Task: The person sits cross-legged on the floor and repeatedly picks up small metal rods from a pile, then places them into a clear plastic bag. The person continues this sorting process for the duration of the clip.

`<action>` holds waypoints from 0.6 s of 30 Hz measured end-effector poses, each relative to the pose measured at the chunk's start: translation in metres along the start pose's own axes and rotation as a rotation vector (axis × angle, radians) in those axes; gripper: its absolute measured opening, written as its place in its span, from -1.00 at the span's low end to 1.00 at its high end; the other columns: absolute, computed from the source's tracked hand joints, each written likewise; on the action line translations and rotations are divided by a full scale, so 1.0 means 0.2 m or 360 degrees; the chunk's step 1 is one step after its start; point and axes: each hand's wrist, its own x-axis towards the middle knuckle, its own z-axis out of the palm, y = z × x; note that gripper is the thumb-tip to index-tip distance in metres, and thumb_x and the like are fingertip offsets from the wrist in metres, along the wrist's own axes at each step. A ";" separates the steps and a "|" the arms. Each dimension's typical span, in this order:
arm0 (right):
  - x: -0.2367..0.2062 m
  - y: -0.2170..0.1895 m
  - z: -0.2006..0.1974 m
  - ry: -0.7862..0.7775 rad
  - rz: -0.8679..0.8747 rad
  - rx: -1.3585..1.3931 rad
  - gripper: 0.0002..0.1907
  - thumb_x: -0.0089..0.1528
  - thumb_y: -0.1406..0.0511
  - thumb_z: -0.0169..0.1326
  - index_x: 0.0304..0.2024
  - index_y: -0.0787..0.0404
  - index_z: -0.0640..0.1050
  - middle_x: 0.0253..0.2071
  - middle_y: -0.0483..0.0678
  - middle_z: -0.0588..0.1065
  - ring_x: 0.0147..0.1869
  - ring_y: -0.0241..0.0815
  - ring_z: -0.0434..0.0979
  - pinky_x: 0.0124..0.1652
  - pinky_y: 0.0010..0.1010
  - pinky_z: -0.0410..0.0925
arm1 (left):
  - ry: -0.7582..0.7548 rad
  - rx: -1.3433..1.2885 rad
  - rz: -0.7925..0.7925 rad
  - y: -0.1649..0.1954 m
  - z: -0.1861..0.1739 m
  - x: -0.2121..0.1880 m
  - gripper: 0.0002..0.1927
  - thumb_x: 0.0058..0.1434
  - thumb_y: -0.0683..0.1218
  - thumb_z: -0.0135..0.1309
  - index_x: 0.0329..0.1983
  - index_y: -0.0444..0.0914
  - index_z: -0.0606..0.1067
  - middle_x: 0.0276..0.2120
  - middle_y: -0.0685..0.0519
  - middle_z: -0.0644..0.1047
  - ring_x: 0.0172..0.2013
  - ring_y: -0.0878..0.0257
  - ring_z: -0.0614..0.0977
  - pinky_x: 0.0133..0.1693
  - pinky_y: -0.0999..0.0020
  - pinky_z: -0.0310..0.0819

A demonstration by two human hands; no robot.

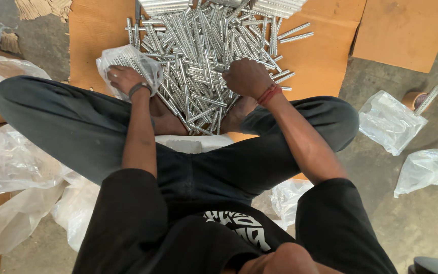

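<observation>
Concrete floor (411, 223), grey and dusty, with flat brown cardboard sheets (320, 56) laid under the work; person sits cross-legged in dark trousers, looking straight down. Far left of the left hand: crumpled clear plastic bags (11, 157) heaped beside the knee. Left hand (125, 78), dark band at the wrist, is clamped on a clear plastic bag part-filled with perforated metal strips (128, 61), fingers gripping it from above at the pile's left edge. Between and ahead of both hands: big loose pile of short silver perforated metal strips (204, 56), lying crisscross on the cardboard, reaching back to the bare feet. Right hand (247, 76), red thread at the wrist, is curled into a fist down on the pile's right side; looks closed on a few strips, though I can't see what's inside. Right of the right hand, well apart: two more clear empty plastic bags (389, 124) on the floor, a brown tape roll (415, 100) just beyond. Judgement: bagging goes best if the left hand holds the bag mouth wide and strips go in aligned lengthwise, ends first, so edges don't snag or puncture the film.
</observation>
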 end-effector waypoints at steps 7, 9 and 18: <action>0.00 -0.01 0.02 0.0030 -0.0058 -0.0017 -0.67 0.01 0.18 -0.14 -0.67 0.30 0.44 -0.60 0.17 0.38 -0.48 0.13 0.39 -0.42 -0.16 0.27 | -0.0259 0.0061 0.0172 -0.02 0.01 0.14 -0.74 0.01 -0.11 -0.24 -0.33 -0.40 0.29 -0.38 -0.07 0.36 -0.36 0.19 0.40 -0.31 0.43 0.28; -0.01 0.00 0.03 0.0050 -0.0057 -0.0019 -0.68 0.01 0.19 -0.13 -0.67 0.30 0.44 -0.61 0.17 0.38 -0.49 0.12 0.39 -0.42 -0.16 0.27 | -0.0278 -0.0084 0.0081 -0.02 0.03 0.15 -0.77 0.00 -0.10 -0.21 -0.33 -0.36 0.28 -0.44 0.01 0.37 -0.40 0.23 0.43 -0.38 0.44 0.33; -0.01 0.02 0.06 0.0083 -0.0082 -0.0010 -0.72 0.00 0.22 -0.16 -0.67 0.28 0.44 -0.61 0.15 0.38 -0.50 0.11 0.40 -0.42 -0.17 0.27 | -0.0910 -0.0471 -0.0122 -0.07 -0.12 0.20 -0.84 -0.24 -0.06 0.05 -0.59 -0.23 0.42 -0.47 -0.07 0.45 -0.43 0.12 0.50 -0.41 0.33 0.38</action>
